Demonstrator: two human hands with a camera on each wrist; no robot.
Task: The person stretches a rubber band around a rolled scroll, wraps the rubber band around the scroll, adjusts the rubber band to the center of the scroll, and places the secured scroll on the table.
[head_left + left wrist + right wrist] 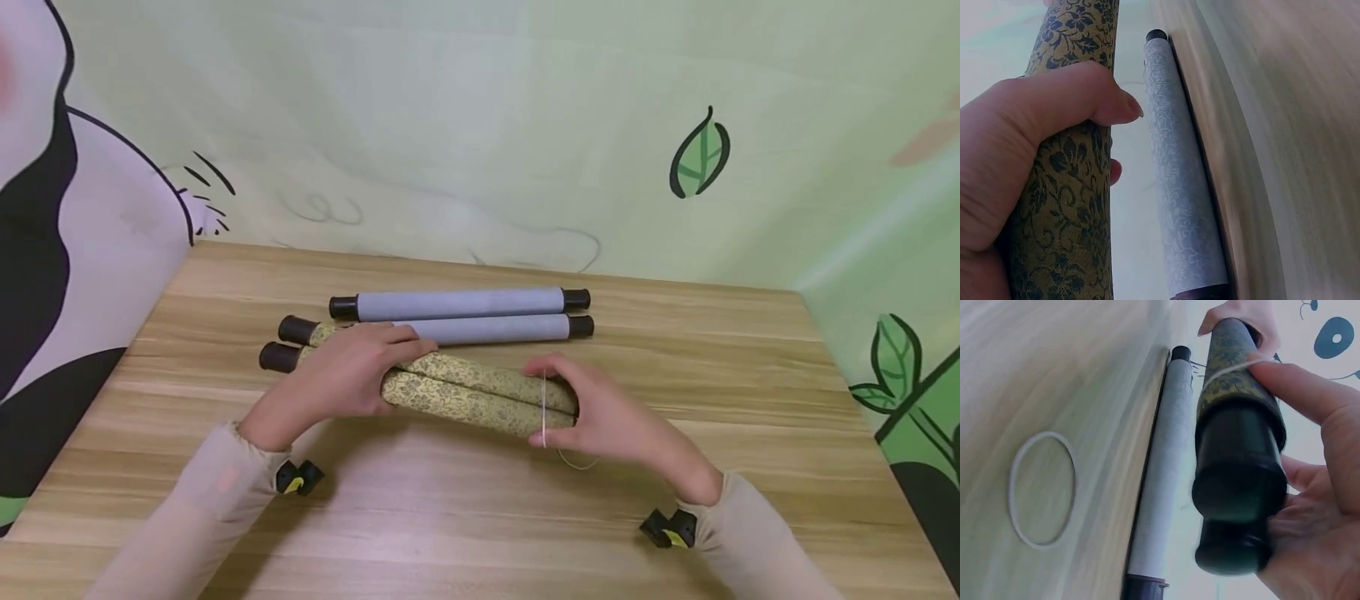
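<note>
Wooden table [465,517], yellow rolls [465,404] gripped under left hand [352,371], black ends [1240,462] apparently clasped by right hand [607,408]

It looks like an indoor nook, but what kind of room is hard to tell. Pale green walls [450,125] stand around a wooden counter [465,517]. Drawn on them are a big black-and-white shape [33,242] at nine o'clock and a leaf [701,158] at two.
</note>
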